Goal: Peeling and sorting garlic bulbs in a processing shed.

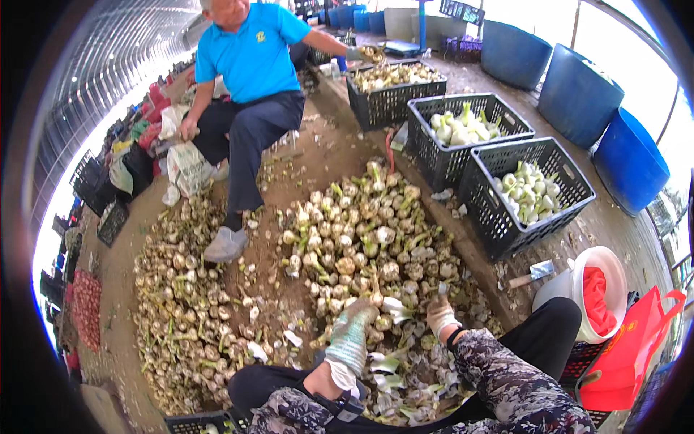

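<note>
My left hand (349, 336), in a white and green knit glove, is closed at the near edge of a heap of garlic bulbs (368, 238). A garlic bulb with a stem (375, 290) shows at its fingertips and appears gripped. My right hand (442, 317), also gloved, has its fingers curled around what looks like a small knife, whose short pale blade (443, 287) points away from me. Between the hands lies a white peeled garlic stalk (397, 309). Below them, stripped garlic skins and cut stalks (412, 374) cover the ground between my knees.
Black crates (501, 238) of trimmed garlic stand right. A flat-bladed tool (534, 274), white bucket (612, 271) and red bag (623, 352) lie nearer. A second garlic heap (184, 304) spreads left. A seated person (249, 59) in blue reaches over another crate (398, 97).
</note>
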Available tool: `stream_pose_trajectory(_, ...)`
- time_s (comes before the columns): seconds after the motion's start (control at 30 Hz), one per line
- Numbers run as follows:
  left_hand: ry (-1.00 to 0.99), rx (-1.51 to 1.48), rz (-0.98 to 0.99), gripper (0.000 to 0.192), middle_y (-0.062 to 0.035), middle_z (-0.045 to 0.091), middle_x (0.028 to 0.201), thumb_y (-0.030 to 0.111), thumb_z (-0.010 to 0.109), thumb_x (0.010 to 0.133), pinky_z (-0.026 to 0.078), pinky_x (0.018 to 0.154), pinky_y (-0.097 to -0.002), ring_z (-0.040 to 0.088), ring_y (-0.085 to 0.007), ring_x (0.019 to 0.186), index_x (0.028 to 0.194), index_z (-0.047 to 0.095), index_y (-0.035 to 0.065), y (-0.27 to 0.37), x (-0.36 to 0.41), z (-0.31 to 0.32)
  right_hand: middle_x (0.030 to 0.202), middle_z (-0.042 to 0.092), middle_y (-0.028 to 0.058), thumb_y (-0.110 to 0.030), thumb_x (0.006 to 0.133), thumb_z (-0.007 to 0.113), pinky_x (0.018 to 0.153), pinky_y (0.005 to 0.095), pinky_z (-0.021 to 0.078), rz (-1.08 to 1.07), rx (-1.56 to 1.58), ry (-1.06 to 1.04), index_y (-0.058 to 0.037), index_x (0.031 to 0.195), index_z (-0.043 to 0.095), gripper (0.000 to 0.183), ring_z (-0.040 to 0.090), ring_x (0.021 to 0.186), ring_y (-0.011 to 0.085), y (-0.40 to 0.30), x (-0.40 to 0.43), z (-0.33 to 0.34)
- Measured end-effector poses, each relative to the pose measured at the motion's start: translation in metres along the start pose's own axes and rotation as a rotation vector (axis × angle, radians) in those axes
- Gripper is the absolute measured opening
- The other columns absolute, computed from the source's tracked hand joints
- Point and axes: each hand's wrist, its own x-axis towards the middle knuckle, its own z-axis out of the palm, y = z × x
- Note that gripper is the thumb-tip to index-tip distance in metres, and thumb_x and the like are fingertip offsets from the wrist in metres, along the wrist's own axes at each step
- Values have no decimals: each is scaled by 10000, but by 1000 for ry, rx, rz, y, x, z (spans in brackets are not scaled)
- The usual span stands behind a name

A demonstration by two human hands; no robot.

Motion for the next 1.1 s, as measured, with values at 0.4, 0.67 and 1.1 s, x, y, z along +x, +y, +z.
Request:
stream_pose_trajectory(0.4, -22, 24, -28, 313, -50, 603, 1010, 182, 564, 850, 458, 780, -276, 548, -147, 904, 1117, 584, 19, -14, 1, -5, 1133, 561, 201, -120, 752, 561, 856, 367, 484, 462, 773, -147, -28, 1164, 541, 422, 569, 1051, 323, 20, -35, 1)
stream_pose_trajectory(0.67, -117, 62, -38, 367, -62, 604, 986, 227, 566, 835, 459, 687, -289, 581, -160, 822, 1157, 549, 53, -37, 31, -18, 1013, 641, 202, -289, 585, 812, 798, 315, 500, 715, 1108, -366, 31, 948, 653, 510, 626, 961, 255, 35, -22, -36)
stream_pose_trajectory(1.1, -518, -555, -267, 469, -114, 577, 1079, 460, 536, 876, 492, 787, -507, 588, -300, 870, 1143, 525, 74, -5, -27, 23, 1021, 505, 187, -34, 664, 723, 862, 393, 414, -102, 1564, 834, -14, 1229, 445, 631, 502, 1012, 322, 66, -118, -274)
